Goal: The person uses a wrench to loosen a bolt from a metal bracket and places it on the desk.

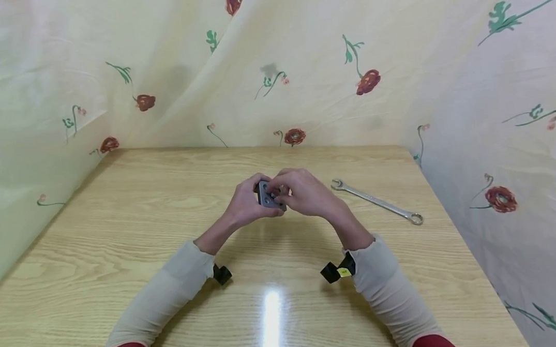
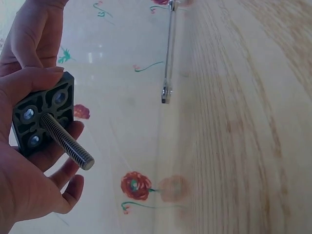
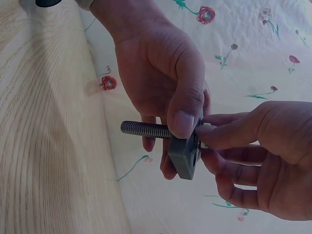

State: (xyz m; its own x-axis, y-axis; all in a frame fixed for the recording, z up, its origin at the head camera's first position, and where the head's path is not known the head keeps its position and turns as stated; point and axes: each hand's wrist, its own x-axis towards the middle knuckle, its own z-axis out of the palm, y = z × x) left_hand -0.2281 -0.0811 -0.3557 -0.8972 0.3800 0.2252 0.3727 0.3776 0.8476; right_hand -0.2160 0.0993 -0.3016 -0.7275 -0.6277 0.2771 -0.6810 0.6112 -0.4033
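A dark square block point(image 2: 46, 106) is held up above the counter point(image 1: 144, 200), with a threaded bolt point(image 2: 68, 142) set through its middle and a long run of shaft exposed on one side. The block is held by its edges in the left hand point(image 1: 246, 202), presumably so that the middle of each face is left free and the bolt can be reached. One edge is pressed by the thumb and the others are backed by the fingers, a hold by which twisting would probably be resisted. The face opposite the shaft is turned towards the right hand point(image 1: 309, 193), seemingly for direct access, while the shaft is pointed away from that hand.

A combination wrench point(image 1: 377, 199) is laid on the counter to the right of both hands (its forked end is the farther one, its ring end the nearer), apparently placed there to be within reach. A floral cloth point(image 1: 186, 94) is hung behind.

The left grip is spread fairly wide, its span filled by the block. The right grip is narrow: the thumb and fingertips are brought together at the centre of the face, where the bolt's near end appears to be pinched; its shape is mostly hidden and cannot be told.
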